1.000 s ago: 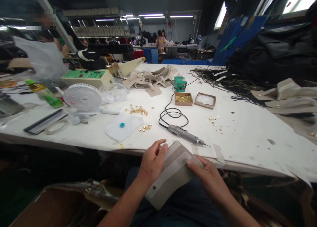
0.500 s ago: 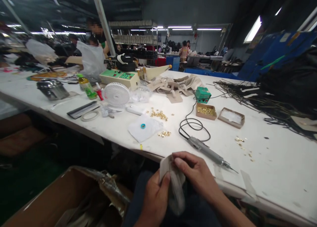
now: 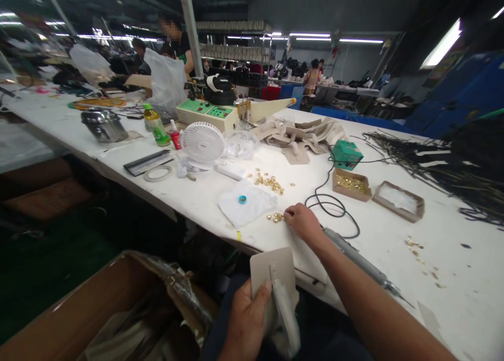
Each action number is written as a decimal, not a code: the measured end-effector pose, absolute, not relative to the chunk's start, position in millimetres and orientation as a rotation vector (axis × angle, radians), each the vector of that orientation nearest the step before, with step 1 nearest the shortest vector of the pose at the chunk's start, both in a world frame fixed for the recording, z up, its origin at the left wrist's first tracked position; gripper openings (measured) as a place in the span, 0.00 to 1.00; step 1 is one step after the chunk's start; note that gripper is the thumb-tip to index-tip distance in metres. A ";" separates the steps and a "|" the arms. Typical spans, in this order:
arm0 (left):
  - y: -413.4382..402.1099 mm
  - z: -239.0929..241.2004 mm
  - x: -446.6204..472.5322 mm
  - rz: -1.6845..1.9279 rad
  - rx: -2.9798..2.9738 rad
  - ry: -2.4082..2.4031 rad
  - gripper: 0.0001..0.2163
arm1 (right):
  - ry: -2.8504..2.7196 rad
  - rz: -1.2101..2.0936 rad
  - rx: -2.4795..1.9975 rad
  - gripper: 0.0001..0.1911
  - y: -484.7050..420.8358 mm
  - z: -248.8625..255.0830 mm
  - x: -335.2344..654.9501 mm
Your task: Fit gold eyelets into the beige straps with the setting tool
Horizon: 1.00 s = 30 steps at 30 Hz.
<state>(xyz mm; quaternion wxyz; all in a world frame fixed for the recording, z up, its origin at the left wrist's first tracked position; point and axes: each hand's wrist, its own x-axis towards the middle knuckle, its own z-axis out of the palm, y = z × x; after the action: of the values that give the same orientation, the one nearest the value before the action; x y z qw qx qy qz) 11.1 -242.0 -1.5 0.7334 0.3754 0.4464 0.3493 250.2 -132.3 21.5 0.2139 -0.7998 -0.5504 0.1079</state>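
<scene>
Below the near edge of the table (image 3: pixel 205 195), over the person's lap, the left hand (image 3: pixel 246 319) has its grip closed on a beige piece (image 3: pixel 273 266). The thumb lies across the front of the piece. Its flat top sticks up above the fingers, close to the table edge but not on it.

Up on the table, just inside that near edge, the right hand (image 3: pixel 302 222) rests with its fingers curled. The fingertips touch a small heap of gold bits (image 3: pixel 275 217). I cannot tell if this grip has closed on one of them or only touches them. So the beige piece sits in the left grip, lower than the right hand and a little to its left.

Just left of the small heap lies a white cloth (image 3: pixel 254 208) with a blue ring (image 3: pixel 242 199) on it. Beside the right arm lies a grey power tool (image 3: pixel 366 266), and its black cord (image 3: pixel 334 206) loops away. Further in are a bigger heap of gold bits (image 3: pixel 271 181) and an open box (image 3: pixel 351 184) with more of them inside.
</scene>
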 end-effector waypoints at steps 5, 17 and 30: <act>-237.5 4.5 12.4 0.786 0.892 1.000 0.28 | -1.482 0.255 -2.329 0.07 -125.5 24.2 244.3; -244.7 26.7 9.9 0.895 0.874 1.023 0.25 | -1.092 0.600 -1.718 0.16 -228.3 59.6 215.7; -270.0 51.8 33.3 0.861 1.391 0.976 0.20 | -1.152 0.517 -1.574 0.04 -312.6 62.8 188.5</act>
<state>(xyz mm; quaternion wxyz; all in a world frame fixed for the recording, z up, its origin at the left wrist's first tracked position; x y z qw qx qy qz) 33.3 -270.0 51.8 0.5798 0.5949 0.4175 0.3683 188.5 -312.6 62.8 0.5327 -0.6602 -0.4831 0.2167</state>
